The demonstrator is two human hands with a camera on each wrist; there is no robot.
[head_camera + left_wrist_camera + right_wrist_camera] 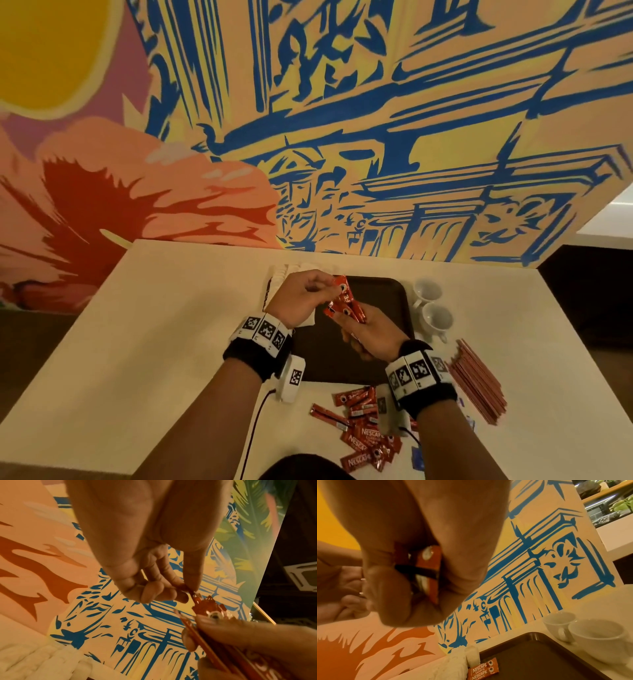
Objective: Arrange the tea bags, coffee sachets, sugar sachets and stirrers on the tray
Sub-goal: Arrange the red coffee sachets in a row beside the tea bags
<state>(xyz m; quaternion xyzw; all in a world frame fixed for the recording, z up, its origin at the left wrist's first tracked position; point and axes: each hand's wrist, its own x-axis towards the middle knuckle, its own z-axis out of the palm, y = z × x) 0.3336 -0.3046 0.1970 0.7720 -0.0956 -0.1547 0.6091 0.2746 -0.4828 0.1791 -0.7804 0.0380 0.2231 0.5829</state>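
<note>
The dark brown rectangular plastic tray (383,359) lies flat on the pale cream table (171,342), its far edge near the painted mural wall (342,137). My two hands meet above the tray. My right hand (368,334) is curled round a bunch of red foil coffee sachets (346,305), gripping them by their lower ends so they fan upward. My left hand (303,296) pinches the top end of one sachet from that bunch between thumb and fingertips (181,585). To the right of the tray a stack of long pinkish-brown stirrers (478,383) lies on the table. On the table's near edge, below my right wrist, a loose heap of red sachets (363,431) is spread out. Two small white ceramic cups (433,311) stand side by side just beyond the tray's right rim. In the right wrist view two red sachets (482,670) lie side by side flat inside the tray's far left corner, next to white paper packets (471,654) just outside it.
</note>
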